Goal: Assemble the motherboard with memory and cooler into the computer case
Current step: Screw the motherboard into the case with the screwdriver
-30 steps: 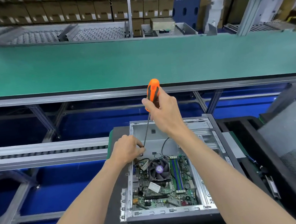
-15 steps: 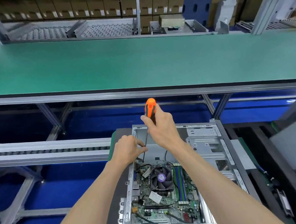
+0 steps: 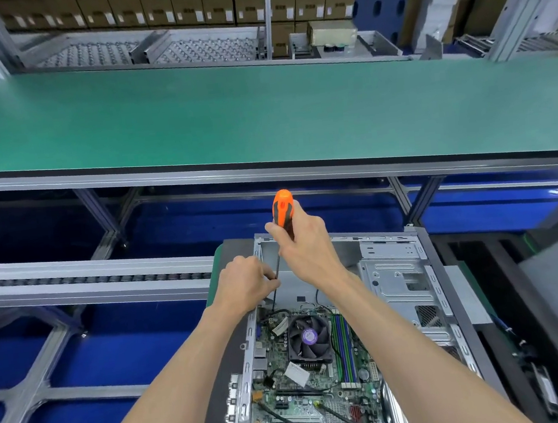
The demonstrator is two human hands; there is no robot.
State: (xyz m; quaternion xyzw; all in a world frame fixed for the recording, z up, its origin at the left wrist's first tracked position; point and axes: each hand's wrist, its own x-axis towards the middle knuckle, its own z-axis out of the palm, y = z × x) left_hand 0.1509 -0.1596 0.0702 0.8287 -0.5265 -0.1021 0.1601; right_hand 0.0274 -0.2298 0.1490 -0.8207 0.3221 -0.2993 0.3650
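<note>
Green belt (image 3: 260, 110): wide conveyor surface across 12 o'clock, far side of my bench, cardboard boxes (image 3: 180, 4) stacked behind it.
Roller rail (image 3: 88, 281): grey track at 9 o'clock, ends near the case.
Computer case (image 3: 400, 267): open side up, on a dark mat at 6 o'clock, directly below me; metal drive cage on its 3 o'clock side.
Motherboard (image 3: 311, 401): lies inside the case, near half, 6 o'clock.
Cooler (image 3: 308, 337): black fan with purple hub, mounted on the board, upper middle.
Memory (image 3: 344, 345): green and blue sticks seated in slots just at 3 o'clock of the cooler.
Right hand (image 3: 303, 246): my fingers wrapped round the screwdriver handle, above the case's far edge.
Left hand (image 3: 247, 282): my fingertips pinch the shaft low down, at 9 o'clock of the right hand.
Screwdriver (image 3: 282, 207): orange-black handle up, near vertical, thin shaft running down to the board's far left corner; tip contact too small to tell.
</note>
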